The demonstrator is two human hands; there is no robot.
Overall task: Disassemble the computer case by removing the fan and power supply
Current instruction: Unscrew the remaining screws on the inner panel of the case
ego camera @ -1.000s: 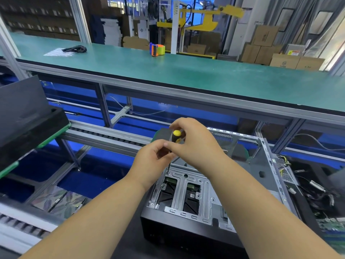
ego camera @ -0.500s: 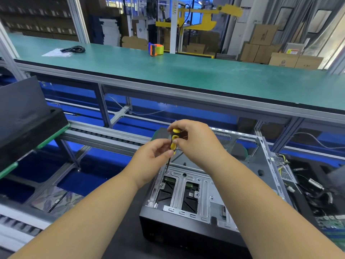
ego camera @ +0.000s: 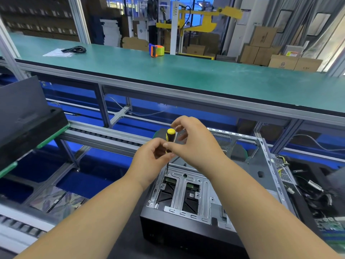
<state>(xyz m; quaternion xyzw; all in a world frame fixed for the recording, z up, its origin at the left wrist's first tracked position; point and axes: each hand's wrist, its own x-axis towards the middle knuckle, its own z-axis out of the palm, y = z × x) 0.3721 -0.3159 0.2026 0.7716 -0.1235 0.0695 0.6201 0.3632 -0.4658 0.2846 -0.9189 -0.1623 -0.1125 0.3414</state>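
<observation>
An open grey computer case (ego camera: 265, 176) lies on its side in front of me, its metal drive bracket (ego camera: 179, 193) facing up. A screwdriver (ego camera: 170, 136) with a yellow and black handle stands upright, its tip on a screw at the bracket's far left corner. My left hand (ego camera: 149, 157) pinches the lower handle and shaft. My right hand (ego camera: 196, 143) is at the upper handle, thumb touching it, the other fingers spread loosely around the yellow cap. I cannot make out a fan or a power supply.
Loose cables and a circuit board (ego camera: 328, 223) lie right of the case. A black case (ego camera: 28, 124) sits on a green-edged tray at left beside a roller conveyor (ego camera: 104, 136). A green bench (ego camera: 186, 77) above holds a tape dispenser (ego camera: 156, 50) and a black cable (ego camera: 74, 49).
My right hand has lifted off the screwdriver's top, so the yellow cap and more of the handle now show. My left hand keeps its grip; the tip stays on the same screw.
</observation>
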